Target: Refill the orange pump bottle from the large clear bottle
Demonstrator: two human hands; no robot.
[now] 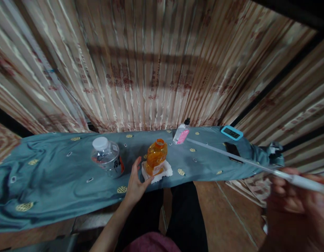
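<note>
An open orange bottle (157, 156) stands in a white foam holder (162, 172) on a teal cloth (54, 175). My left hand (136, 182) rests at the holder's left side, fingers spread, thumb touching the foam. My right hand (295, 196) is close to the camera at the lower right and grips a long thin clear pipette (230, 153), whose tip reaches toward a small clear bottle with a pink label (181, 133) lying tilted at the back.
A capped clear plastic water bottle (107, 156) stands left of the holder. A teal digital timer (231, 132) and a black phone (232, 150) lie at the cloth's right end. Striped curtains hang behind. My dark-trousered legs and a tiled floor show below.
</note>
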